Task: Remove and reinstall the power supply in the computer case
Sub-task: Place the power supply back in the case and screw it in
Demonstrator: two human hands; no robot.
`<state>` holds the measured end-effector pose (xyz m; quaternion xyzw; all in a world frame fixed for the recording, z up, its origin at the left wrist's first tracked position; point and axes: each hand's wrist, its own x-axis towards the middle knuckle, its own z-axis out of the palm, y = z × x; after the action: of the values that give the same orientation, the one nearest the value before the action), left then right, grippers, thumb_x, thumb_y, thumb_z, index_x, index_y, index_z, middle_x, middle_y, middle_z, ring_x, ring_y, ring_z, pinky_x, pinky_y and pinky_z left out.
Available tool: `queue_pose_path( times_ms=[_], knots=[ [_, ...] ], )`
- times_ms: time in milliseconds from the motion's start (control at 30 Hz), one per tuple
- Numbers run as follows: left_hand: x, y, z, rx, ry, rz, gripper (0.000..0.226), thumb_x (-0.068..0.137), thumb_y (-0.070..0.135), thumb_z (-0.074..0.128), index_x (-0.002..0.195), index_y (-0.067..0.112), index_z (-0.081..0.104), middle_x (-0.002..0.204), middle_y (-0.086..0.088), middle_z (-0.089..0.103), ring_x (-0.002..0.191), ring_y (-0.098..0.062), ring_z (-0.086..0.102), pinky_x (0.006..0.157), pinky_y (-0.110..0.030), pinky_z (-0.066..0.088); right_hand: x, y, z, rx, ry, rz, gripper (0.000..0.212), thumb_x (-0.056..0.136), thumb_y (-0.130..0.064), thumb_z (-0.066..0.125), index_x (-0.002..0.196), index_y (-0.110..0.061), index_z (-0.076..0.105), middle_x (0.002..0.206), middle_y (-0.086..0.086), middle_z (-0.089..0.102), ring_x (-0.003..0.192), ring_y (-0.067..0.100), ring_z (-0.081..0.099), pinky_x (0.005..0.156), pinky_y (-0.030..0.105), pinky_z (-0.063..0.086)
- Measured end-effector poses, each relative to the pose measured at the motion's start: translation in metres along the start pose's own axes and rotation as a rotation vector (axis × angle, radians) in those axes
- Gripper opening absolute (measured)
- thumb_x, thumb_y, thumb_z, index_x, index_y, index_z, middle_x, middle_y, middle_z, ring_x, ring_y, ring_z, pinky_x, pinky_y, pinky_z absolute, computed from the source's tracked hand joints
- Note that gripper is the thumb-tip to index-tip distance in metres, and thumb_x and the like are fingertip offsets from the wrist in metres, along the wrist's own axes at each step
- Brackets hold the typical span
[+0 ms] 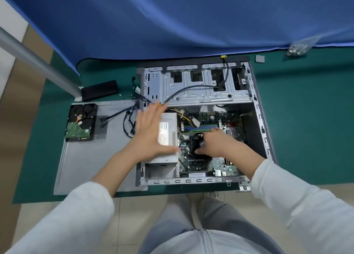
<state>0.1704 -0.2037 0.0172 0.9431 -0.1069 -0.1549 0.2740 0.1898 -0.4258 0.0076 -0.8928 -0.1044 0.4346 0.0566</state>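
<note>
Lying open on its side on the green surface (306, 119): one computer case (257, 108), interior facing up.

Item, power supply (168, 133): grey metal box seated in the case's left bay, directly under my left hand (148, 134). White label on its top face; the print is too small for me to read. Yellow and black wires (186, 117) leave its far end.

Item, left hand: fingers straight and spread, palm laid flat on the power supply, gripping nothing.

Item, right hand (212, 143): down on the motherboard (220, 163) at the black CPU fan (197, 142), fingers curled; whether it grasps anything I cannot tell.

Item, barcode sticker (198, 174) on the board's near edge, unreadable.

Item, bare hard drive (81, 121), left of my left hand, resting on the removed side panel (86, 167).

Item, bag of screws (297, 48), far beyond my right hand.
</note>
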Motion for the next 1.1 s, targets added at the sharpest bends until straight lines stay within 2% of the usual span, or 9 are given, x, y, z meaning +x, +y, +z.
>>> queue_pose_path(
  times_ms=[67,133,200,267,400,533,733,833,1100],
  knots=[
    [-0.013,-0.011,0.001,-0.207,0.235,-0.227,0.118,0.065,0.07,0.069,0.15,0.036,-0.006,0.159,0.009,0.0,0.146,-0.014,-0.001,0.118,-0.049,0.003,-0.005,-0.017,-0.009,0.125,0.057,-0.044,0.054,0.091,-0.06,0.047,0.07,-0.01,0.05,0.072,0.005,0.057,0.07,0.022,0.057,0.058,0.031,0.041],
    [-0.023,-0.017,0.008,-0.512,0.224,-0.477,0.117,0.066,0.065,0.07,0.151,0.031,-0.003,0.159,0.006,0.01,0.146,-0.018,0.012,0.118,-0.045,0.014,-0.005,-0.035,-0.014,0.338,0.048,-0.093,0.053,0.09,-0.061,0.046,0.078,-0.01,0.052,0.07,0.003,0.055,0.056,0.018,0.053,0.05,0.029,0.037],
    [-0.029,-0.018,0.019,-0.724,0.129,-0.557,0.114,0.063,0.062,0.069,0.152,0.028,0.007,0.156,0.003,0.025,0.142,-0.019,0.027,0.116,-0.043,0.023,-0.004,-0.052,-0.013,0.584,0.005,-0.1,0.051,0.092,-0.051,0.051,0.121,-0.009,0.053,0.107,0.01,0.062,0.075,0.023,0.066,0.06,0.036,0.054],
    [-0.03,-0.02,0.024,-0.803,0.13,-0.546,0.103,0.065,0.057,0.071,0.15,0.024,0.022,0.149,0.003,0.04,0.135,-0.018,0.039,0.113,-0.044,0.031,-0.001,-0.063,-0.007,0.698,-0.001,-0.076,0.042,0.096,-0.037,0.053,0.127,-0.009,0.049,0.123,0.011,0.058,0.087,0.028,0.067,0.073,0.04,0.059],
    [-0.028,-0.025,0.027,-0.861,0.161,-0.488,0.07,0.083,0.032,0.071,0.143,0.024,0.036,0.134,0.006,0.055,0.122,-0.014,0.053,0.106,-0.041,0.041,0.003,-0.071,0.003,0.767,0.011,-0.07,0.034,0.098,-0.027,0.052,0.128,-0.011,0.052,0.123,0.008,0.059,0.081,0.024,0.064,0.063,0.031,0.059],
    [-0.029,-0.027,0.03,-0.887,0.211,-0.472,0.056,0.092,0.02,0.062,0.142,0.026,0.039,0.128,0.006,0.06,0.116,-0.014,0.058,0.102,-0.04,0.046,0.007,-0.078,0.002,0.747,0.024,-0.057,0.036,0.098,-0.025,0.051,0.13,-0.009,0.051,0.127,0.01,0.055,0.084,0.028,0.068,0.07,0.037,0.059],
    [-0.022,-0.025,0.031,-0.816,0.225,-0.51,0.056,0.093,0.053,0.044,0.143,0.03,0.036,0.131,0.015,0.052,0.119,-0.006,0.049,0.097,-0.026,0.037,0.011,-0.061,-0.003,0.78,-0.028,-0.135,0.064,0.093,-0.034,0.059,0.147,-0.016,0.029,0.14,0.003,0.047,0.106,0.021,0.059,0.071,0.028,0.058],
    [-0.014,-0.026,0.031,-0.73,0.268,-0.53,0.049,0.098,0.055,0.028,0.132,0.026,0.047,0.115,0.013,0.059,0.113,-0.012,0.055,0.089,-0.027,0.04,0.022,-0.062,-0.01,0.779,0.118,-0.205,0.058,0.093,-0.044,0.054,0.142,-0.017,0.037,0.137,-0.001,0.051,0.105,0.009,0.053,0.083,0.023,0.043],
    [-0.013,-0.027,0.036,-0.696,0.335,-0.518,0.049,0.099,0.053,0.027,0.126,0.021,0.052,0.11,0.006,0.064,0.106,-0.016,0.059,0.094,-0.035,0.046,0.046,-0.075,-0.007,0.798,0.249,-0.189,0.059,0.086,-0.066,0.048,0.128,-0.024,0.046,0.113,-0.012,0.058,0.097,0.008,0.056,0.066,0.015,0.037]
  ],
)
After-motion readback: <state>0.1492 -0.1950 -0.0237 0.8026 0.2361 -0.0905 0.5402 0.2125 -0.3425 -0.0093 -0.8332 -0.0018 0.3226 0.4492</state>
